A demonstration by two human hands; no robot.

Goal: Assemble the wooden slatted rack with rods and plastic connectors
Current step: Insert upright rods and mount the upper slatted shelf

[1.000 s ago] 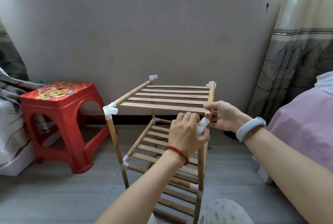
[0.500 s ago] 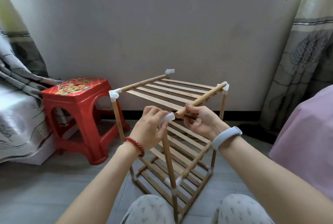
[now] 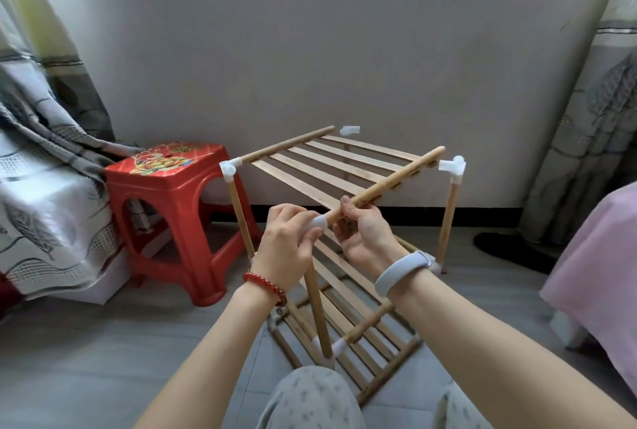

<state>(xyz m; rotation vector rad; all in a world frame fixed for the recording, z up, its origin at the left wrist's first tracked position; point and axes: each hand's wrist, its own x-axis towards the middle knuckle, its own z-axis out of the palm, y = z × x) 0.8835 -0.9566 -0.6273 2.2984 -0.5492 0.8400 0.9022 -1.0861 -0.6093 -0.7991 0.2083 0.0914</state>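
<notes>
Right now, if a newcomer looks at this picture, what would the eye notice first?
First, the two hands at the centre: the left hand grips a white plastic connector, and the right hand holds the wooden rod entering it. Behind them stands the half-built wooden slatted rack. On the left, a bright red plastic stool stands against the grey floor.

The slatted rack point(image 3: 331, 221) stands on the floor point(image 3: 103, 342) before the far wall point(image 3: 310, 49), a plastic stool point(image 3: 172, 215) just left of it, curtains point(image 3: 593, 101) far right, both hands point(image 3: 289, 249) at its near corner.
</notes>
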